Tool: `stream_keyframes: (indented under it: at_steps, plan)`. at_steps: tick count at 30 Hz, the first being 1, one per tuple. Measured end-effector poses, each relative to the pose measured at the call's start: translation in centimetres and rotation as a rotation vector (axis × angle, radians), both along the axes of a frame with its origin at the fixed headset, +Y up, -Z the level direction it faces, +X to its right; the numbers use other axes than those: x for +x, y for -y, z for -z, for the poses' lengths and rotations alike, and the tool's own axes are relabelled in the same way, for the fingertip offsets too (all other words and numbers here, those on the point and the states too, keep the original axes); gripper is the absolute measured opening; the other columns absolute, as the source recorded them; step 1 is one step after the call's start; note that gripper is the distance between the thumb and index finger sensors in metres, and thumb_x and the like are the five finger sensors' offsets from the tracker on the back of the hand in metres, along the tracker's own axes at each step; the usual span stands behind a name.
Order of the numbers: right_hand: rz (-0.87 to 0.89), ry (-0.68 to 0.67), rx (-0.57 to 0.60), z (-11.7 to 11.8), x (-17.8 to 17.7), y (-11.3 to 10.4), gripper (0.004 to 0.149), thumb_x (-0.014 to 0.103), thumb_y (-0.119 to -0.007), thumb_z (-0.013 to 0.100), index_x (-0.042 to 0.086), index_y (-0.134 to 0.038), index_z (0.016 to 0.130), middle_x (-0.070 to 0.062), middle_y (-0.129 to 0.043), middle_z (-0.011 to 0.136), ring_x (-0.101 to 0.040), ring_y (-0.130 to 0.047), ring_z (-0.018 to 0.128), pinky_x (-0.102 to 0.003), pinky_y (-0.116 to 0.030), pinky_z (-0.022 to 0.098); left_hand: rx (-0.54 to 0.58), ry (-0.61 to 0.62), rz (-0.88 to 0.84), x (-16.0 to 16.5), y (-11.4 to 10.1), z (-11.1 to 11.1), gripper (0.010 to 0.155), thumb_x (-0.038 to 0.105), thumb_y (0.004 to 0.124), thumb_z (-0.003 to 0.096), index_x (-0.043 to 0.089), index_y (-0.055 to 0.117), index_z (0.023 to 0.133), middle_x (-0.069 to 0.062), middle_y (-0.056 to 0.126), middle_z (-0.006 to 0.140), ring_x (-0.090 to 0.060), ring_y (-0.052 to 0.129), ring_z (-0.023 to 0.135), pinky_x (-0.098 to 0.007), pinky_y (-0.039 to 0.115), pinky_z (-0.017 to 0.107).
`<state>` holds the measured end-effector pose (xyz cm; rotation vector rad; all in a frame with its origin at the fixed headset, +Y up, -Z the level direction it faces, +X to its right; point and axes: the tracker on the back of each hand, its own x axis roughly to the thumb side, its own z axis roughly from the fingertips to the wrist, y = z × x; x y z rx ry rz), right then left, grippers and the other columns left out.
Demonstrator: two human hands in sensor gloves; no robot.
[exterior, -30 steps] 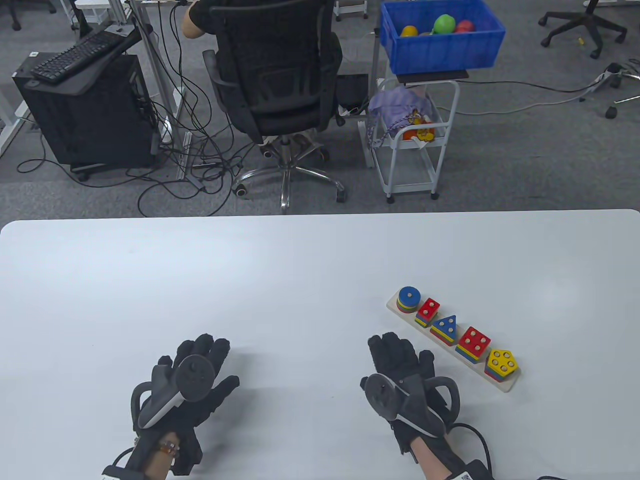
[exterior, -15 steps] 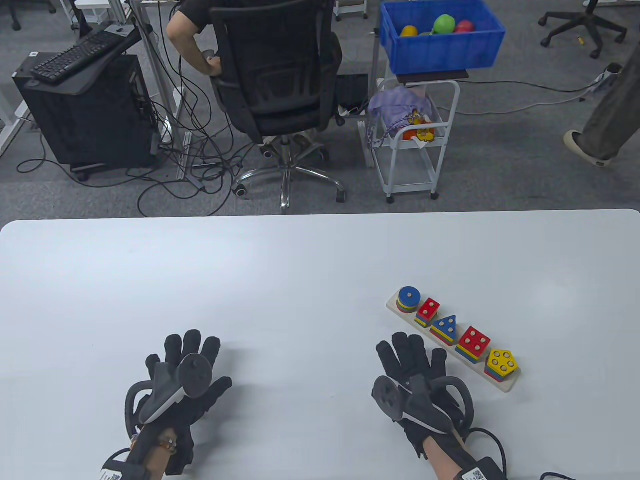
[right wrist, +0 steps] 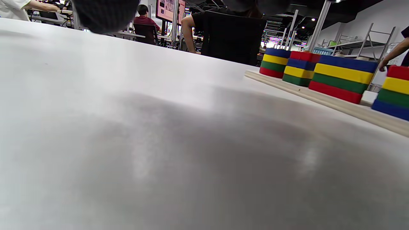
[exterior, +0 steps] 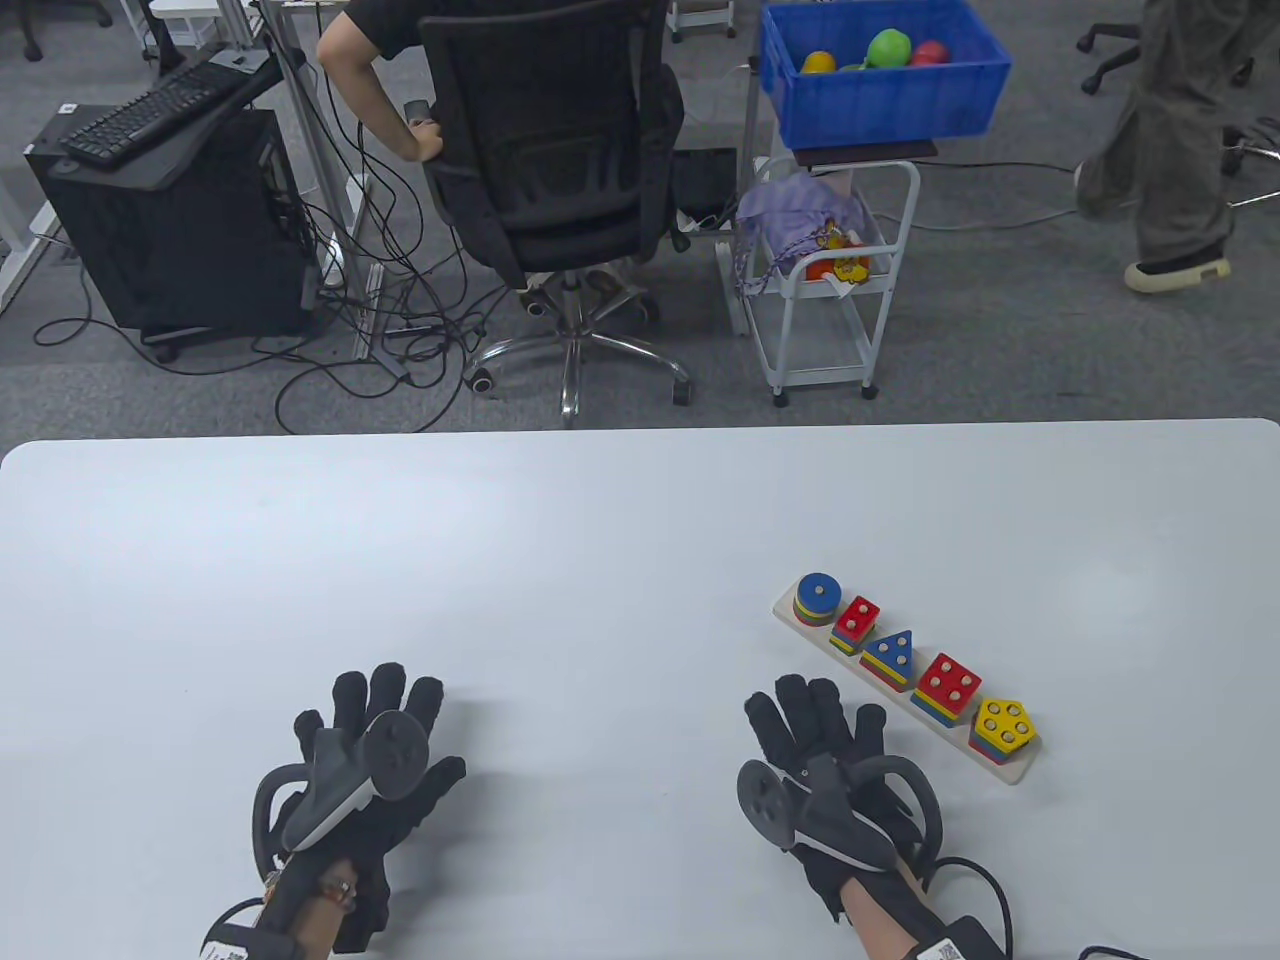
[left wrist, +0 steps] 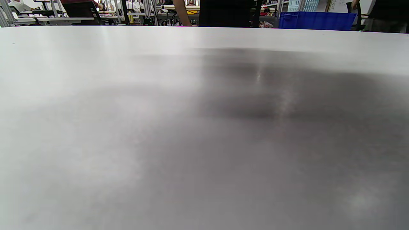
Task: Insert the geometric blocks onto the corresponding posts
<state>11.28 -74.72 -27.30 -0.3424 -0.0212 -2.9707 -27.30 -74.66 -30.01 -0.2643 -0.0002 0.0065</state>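
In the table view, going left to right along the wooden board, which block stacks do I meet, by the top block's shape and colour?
On the wooden board: blue round stack → small red square stack → blue triangle stack → large red square stack → yellow pentagon stack.

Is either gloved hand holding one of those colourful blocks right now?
No: the left hand and right hand both lie flat on the table, and every block sits stacked on the wooden board.
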Motion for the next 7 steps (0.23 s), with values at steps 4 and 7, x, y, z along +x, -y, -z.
stream_keyframes:
  at_steps: [4, 7]
  plan:
    - [-0.006, -0.002, -0.001, -0.29, -0.12, -0.09, 0.078, 0.056, -0.065, 0.048, 0.019, -0.032, 0.108, -0.022, -0.034, 0.113, -0.048, -0.042, 0.104, -0.075, -0.043, 0.067, -0.004, 0.005, 0.011, 0.21, 0.1, -0.12, 0.081, 0.072, 0.055, 0.0451, 0.046, 0.015, 0.111, 0.007, 0.005, 0.125, -0.032, 0.006, 0.117, -0.066, 0.014, 0.079]
    - [-0.012, -0.002, -0.001, -0.3, -0.17, -0.06, 0.077, 0.055, -0.065, 0.048, 0.02, -0.032, 0.108, -0.021, -0.034, 0.113, -0.048, -0.043, 0.104, -0.075, -0.043, 0.067, -0.004, 0.005, 0.011, 0.21, 0.15, -0.1, 0.081, 0.072, 0.055, 0.0452, 0.046, 0.016, 0.112, 0.007, 0.005, 0.125, -0.032, 0.006, 0.117, -0.066, 0.014, 0.079]
